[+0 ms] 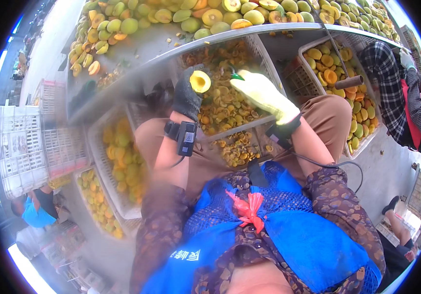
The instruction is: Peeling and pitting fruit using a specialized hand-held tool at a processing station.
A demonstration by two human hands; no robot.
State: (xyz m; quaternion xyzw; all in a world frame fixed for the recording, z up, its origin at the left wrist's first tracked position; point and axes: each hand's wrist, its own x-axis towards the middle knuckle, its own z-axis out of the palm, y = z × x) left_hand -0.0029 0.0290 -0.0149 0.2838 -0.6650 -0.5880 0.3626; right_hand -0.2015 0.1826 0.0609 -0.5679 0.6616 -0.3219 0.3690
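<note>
My left hand (189, 92), in a dark glove, holds a halved yellow fruit (200, 81) with its hollowed cut face showing. To its right, my right hand (260, 92), in a pale yellow glove, is closed around a small tool with a green handle (237, 76); a thin curved metal part shows at its end. The tool and the fruit are apart. Below both hands stands a plastic crate (265, 55) full of fruit scraps (229, 99). More scraps (238, 149) lie between my knees.
A metal-edged table (181, 47) heaped with halved fruit (212, 17) stands ahead. Crates of fruit stand at right (370, 136) and left (117, 205). Stacked white crates (23, 143) are farther left. A co-worker's plaid sleeve (383, 70) is at the right, near a hanging rod (349, 82).
</note>
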